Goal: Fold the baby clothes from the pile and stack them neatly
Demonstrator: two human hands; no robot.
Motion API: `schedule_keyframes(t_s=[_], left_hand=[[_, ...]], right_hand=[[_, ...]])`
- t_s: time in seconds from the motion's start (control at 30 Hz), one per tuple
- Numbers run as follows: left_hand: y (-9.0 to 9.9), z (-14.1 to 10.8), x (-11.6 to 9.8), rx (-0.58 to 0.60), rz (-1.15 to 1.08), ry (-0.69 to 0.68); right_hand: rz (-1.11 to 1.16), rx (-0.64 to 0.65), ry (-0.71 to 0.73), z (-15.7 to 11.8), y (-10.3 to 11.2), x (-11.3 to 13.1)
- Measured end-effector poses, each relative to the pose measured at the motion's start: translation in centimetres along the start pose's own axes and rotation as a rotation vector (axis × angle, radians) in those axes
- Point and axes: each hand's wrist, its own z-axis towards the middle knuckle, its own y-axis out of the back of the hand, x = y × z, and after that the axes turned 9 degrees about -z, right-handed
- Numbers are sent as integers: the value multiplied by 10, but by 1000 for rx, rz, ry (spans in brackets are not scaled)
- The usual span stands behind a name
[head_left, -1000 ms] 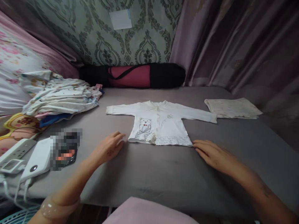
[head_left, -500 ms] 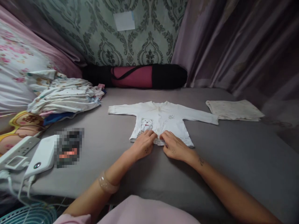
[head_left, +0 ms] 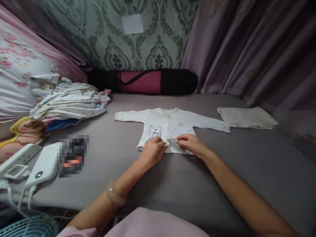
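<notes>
A small white long-sleeved baby shirt point(head_left: 163, 123) lies spread on the grey bed sheet, its sleeves stretched out to both sides. A bear print shows on its left half and a small bee-like print on its right. My left hand point(head_left: 153, 152) pinches the front edge near the lower middle of the hem. Just to the right, my right hand point(head_left: 194, 144) grips the other front edge, slightly lifted, with the fingers closed on the cloth. Both fingertips partly cover the fabric they hold.
A folded cloth point(head_left: 247, 118) lies to the right. On the left are a heap of clothes point(head_left: 71, 100), a power strip point(head_left: 21, 159), a white power bank point(head_left: 45, 164) with cables and a blurred-out item. A black and maroon long bag point(head_left: 140, 81) rests along the wall.
My right hand has moved right and turned, drawing the shirt's front edge slightly up and away from the left hand. My left hand stays nearly in place at the hem.
</notes>
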Motion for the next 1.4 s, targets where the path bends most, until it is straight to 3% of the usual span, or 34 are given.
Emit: schedule_keyframes(t_s=[0.13,0.37,0.47,0.57,0.67,0.77,0.83,0.93,1.0,1.27,1.4], left_hand=[[-7,3,-11,-10,20,-10],[-23,3,-22,139,214,-90],[-20,-7,-31,193,211,-159],[-8,-15,-35,208,74,-219],[11,-19,-18,9,36,-92],[25,-21,19,-243,126,149],[31,-24,42,-305,142,318],[33,-28,60,-271,57,505],[31,-30,60,-231,-9,544],[36,-34,68,-131,-105,486],[50,-28,75,30,-64,431]], right_hand=[[39,-37,-14,-4,3,13],[-334,-57,224,-7,-12,8],[-522,-24,328,-11,-15,2],[-685,37,415,-15,-13,5],[-796,9,448,-9,-8,8],[-998,-201,507,7,-5,1],[-1133,-287,502,19,-5,-8],[-1244,-290,431,29,-8,-21],[-1279,-280,403,32,-11,-26],[-1306,-259,367,28,-15,-23],[-1243,-179,326,31,-9,-19]])
